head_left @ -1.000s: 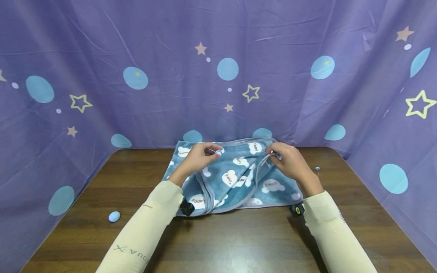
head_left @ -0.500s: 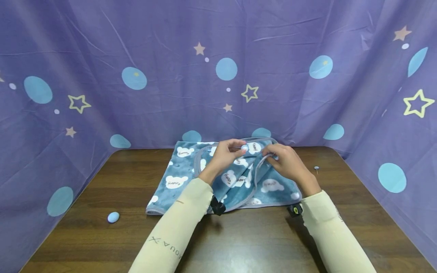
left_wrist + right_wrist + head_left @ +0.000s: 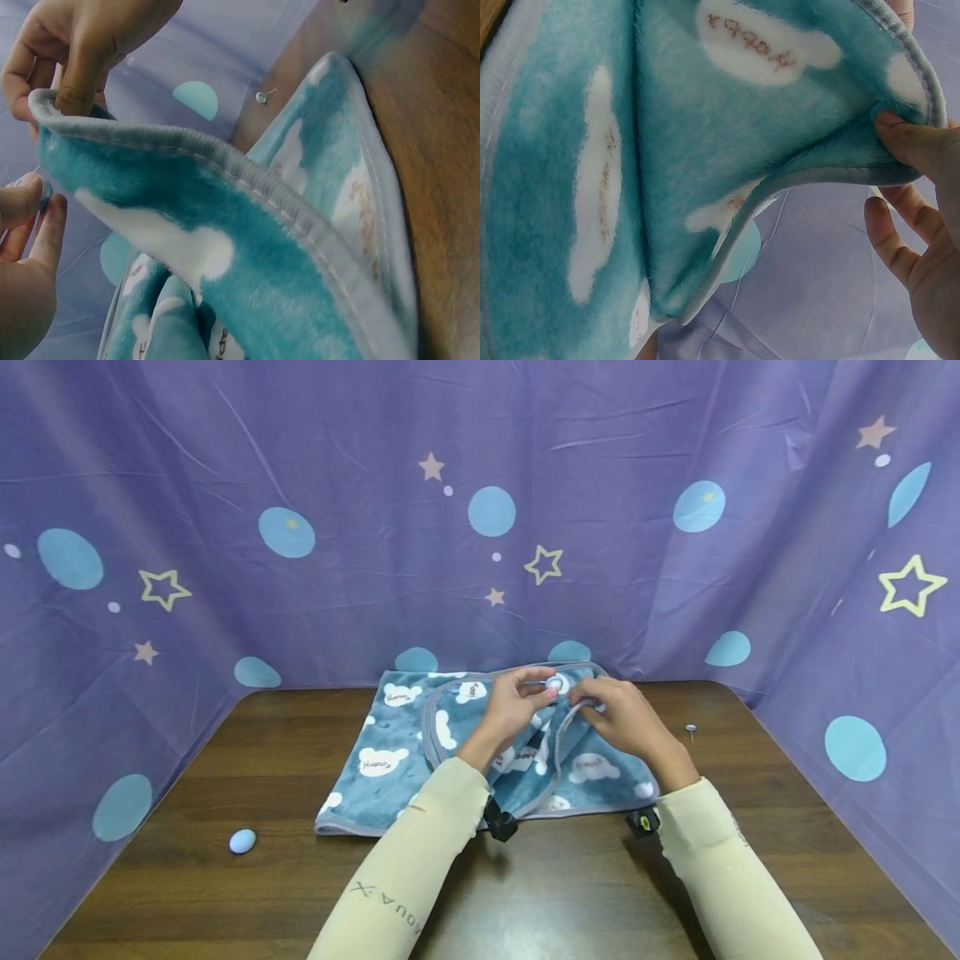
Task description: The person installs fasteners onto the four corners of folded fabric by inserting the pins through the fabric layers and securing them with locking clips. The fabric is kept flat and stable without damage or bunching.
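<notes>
The left hand (image 3: 513, 702) of a person working at a wooden tabletop (image 3: 180, 893) has closed in on the right hand (image 3: 618, 706), bringing a small round-headed pin (image 3: 553, 683) just beside the lifted edge (image 3: 232, 163) of a folded blue blanket (image 3: 465, 714). From where this onlooker stands, the move seems to draw both hands into close work on the same patch of cloth, the pin within easy reach of it. The left grip is narrow, thumb and fingers pinching the pin by its head; a thin shaft shows in the left wrist view, though whether the tip touches the blanket cannot be told. The right grip holds the blanket by its grey trim, thumb pressed to the plush. The rest of the blanket lies on the tabletop, near the foot of a star-patterned purple curtain (image 3: 375, 593). A second ago the left hand hung over the blanket's left half, well apart from its partner; half a second later it had crossed most of the gap, and it has edged only a little farther since. The right hand has scarcely budged. The blanket's left end, partly hidden behind the sleeve then, now shows its white bear shapes. Unmoved on either side: a second pin (image 3: 691, 727) to the right, a pale blue ball (image 3: 242, 841) to the left
</notes>
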`<state>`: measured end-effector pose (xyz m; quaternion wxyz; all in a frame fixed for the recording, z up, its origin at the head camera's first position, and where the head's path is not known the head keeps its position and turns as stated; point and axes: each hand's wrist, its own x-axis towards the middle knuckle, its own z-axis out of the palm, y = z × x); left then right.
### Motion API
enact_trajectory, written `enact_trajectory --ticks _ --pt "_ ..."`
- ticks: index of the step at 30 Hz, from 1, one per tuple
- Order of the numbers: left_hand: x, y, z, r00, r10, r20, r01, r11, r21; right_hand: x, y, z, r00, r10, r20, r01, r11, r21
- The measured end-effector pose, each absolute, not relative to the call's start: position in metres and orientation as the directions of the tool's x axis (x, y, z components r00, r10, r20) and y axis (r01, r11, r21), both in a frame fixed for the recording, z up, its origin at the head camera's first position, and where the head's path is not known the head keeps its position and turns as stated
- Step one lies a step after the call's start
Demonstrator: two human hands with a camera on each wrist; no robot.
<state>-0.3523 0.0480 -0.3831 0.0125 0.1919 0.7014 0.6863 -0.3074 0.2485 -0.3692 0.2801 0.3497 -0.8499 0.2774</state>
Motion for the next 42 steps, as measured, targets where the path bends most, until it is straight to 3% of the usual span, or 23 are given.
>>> enact_trajectory --ticks 21,42 --pt "-0.353 0.049 -0.391 -0.902 0.275 0.333 0.304 -0.142 0.942 -0.307 0.245 -0.366 -0.610 -0.452 0.651 -0.752 0.590 -0.295" --pt "-0.347 0.046 -0.393 -0.892 0.328 0.312 0.330 0.000 0.944 -0.308 0.251 -0.369 -0.600 -0.436 0.671 -0.756 0.583 -0.297"
